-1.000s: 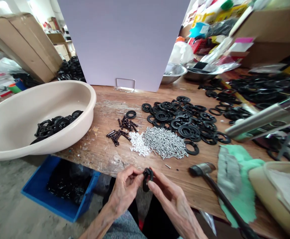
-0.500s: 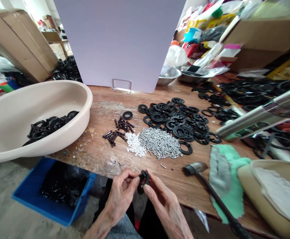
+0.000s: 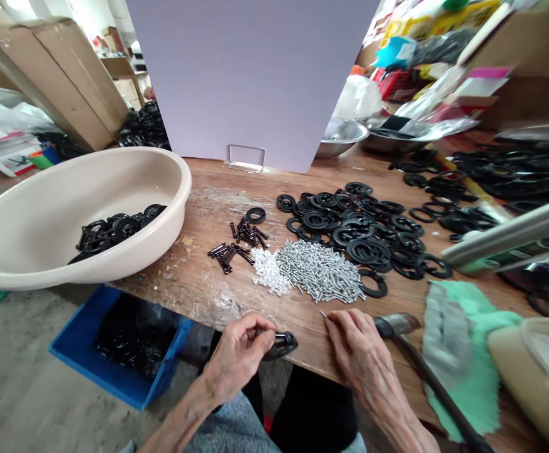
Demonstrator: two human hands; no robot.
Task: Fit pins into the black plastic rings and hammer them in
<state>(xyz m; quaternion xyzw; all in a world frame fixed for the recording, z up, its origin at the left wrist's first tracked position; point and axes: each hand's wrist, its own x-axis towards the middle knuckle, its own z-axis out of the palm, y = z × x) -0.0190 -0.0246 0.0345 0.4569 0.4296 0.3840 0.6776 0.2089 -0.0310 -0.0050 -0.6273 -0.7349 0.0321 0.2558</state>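
Workbench (image 3: pixel 194 296), black ring (image 3: pixel 281 345) in left hand (image 3: pixel 239 355)

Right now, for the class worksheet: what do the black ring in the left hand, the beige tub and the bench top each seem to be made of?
The black ring looks like moulded plastic or rubber with a slight sheen; the look leaves which open. The beige tub looks like smooth, glossy plastic. The bench top looks like bare wood, showing grain and worn scuffs.

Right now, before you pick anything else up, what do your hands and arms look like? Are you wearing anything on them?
The left hand and right hand are bare: wrinkled skin, with no gloves or rings showing. The left forearm and right forearm have no sleeves on them. Below them are speckled grey cloth and black trousers.
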